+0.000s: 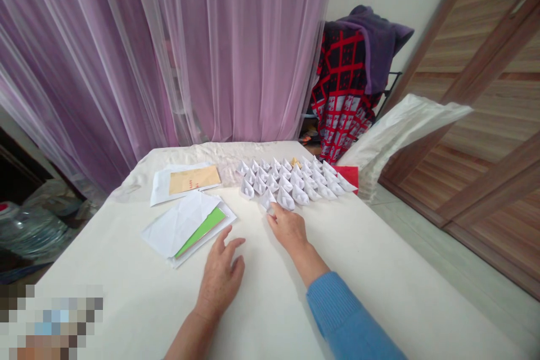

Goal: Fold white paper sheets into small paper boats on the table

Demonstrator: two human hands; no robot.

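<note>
One white paper boat [265, 201] is pinched by the right hand [291, 230] at the table's [371, 275] boat rows [300, 197], left hand's [223, 275] grip spread wide near the green sheet [203, 230].

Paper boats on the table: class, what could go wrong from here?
The right hand touches a paper boat close to its neighbours; a slip might knock several askew.

The left hand is beside a pile with a green sheet and white sheets; a careless sweep could perhaps shift it.
</note>
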